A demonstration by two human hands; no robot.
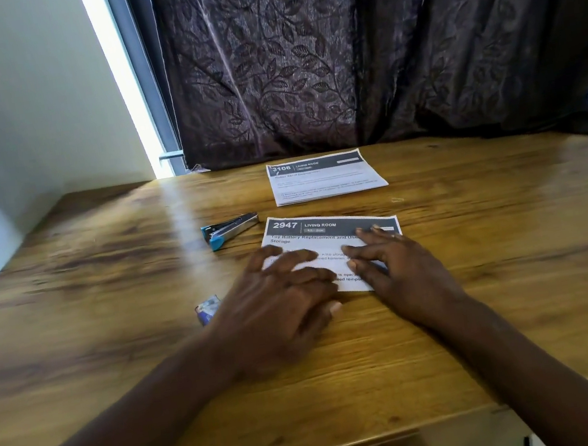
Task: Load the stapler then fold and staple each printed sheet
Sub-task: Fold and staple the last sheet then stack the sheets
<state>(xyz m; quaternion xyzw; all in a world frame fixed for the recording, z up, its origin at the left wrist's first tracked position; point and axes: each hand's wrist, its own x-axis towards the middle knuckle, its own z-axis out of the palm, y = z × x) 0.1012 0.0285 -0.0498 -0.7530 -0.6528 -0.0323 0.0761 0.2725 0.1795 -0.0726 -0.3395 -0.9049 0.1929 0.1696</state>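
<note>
A folded printed sheet headed 2947 [328,231] lies flat on the wooden table [104,289] in front of me. My left hand [281,301] presses on its left part with fingers spread. My right hand [394,269] lies flat on its right part. Neither hand grips anything. A blue and silver stapler [228,229] rests on the table just left of the sheet's far corner, apart from both hands. A second folded sheet or small stack headed 3108 [326,178] lies farther back.
A small blue staple box [208,309] sits by my left wrist. A dark leaf-patterned curtain [353,45] hangs behind the table. A pale wall [1,113] runs along the left side. The table's near edge is at the bottom.
</note>
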